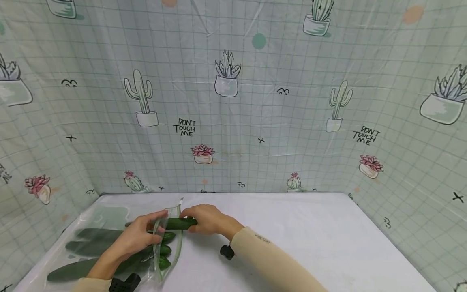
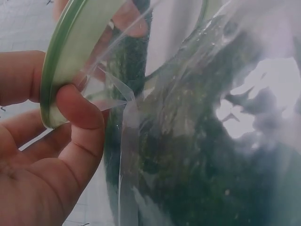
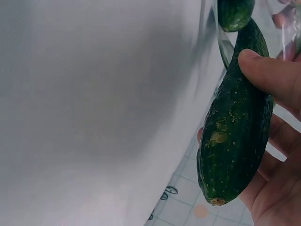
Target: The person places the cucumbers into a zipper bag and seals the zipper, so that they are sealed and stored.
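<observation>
My right hand grips a dark green cucumber near one end, thumb along its side in the right wrist view. The cucumber's far part lies inside the mouth of a clear zip bag. With thumb and fingers, my left hand pinches the bag's open edge, and the green zip strip runs between them in the left wrist view. Several more cucumbers lie in the bag, some with their ends showing at the opening. Film and my left hand partly cover them.
The bag lies on the left side of a white table. A patterned curtain with cactus drawings hangs behind the table and along both sides. Dark wrist bands sit on both wrists, over beige sleeves.
</observation>
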Available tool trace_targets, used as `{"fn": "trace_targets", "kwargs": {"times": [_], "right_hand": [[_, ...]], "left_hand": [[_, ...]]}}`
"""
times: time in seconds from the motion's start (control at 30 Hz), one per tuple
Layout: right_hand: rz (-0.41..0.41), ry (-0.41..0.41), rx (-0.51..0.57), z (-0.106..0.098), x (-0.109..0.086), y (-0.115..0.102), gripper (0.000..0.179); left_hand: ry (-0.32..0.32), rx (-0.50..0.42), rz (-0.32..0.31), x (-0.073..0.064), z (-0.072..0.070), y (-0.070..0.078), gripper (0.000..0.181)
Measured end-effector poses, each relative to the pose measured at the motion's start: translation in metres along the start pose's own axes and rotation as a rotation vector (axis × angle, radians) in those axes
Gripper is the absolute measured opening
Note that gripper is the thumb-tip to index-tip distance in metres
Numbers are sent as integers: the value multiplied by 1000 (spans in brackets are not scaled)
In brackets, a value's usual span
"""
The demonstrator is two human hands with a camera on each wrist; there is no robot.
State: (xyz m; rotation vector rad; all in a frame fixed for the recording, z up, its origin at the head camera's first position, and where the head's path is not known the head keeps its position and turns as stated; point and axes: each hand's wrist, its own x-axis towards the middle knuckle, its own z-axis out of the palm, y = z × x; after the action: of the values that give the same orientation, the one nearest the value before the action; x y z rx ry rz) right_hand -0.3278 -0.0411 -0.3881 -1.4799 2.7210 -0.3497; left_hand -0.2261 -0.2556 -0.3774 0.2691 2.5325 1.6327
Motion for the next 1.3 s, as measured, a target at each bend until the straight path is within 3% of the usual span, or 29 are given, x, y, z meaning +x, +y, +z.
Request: {"fn": "trace_targets", "kwargs": {"times": [0.27,0.73,1.0,1.3], "right_hand": [[40,-28,19,9,13,-5,38],[96,-84,49,17,14,-3,44],[94,-96,47,15,-2,11,45],[96,-93,116,11,-21,24,39]], "left_hand": [[13,10,-28,-1,1,-1,77],[-15,-2,-28,-2,1,-5,77],[-24,-4,-18,-3,0,-7,77],[-35,-9,-17,0,2,-8,76]]}}
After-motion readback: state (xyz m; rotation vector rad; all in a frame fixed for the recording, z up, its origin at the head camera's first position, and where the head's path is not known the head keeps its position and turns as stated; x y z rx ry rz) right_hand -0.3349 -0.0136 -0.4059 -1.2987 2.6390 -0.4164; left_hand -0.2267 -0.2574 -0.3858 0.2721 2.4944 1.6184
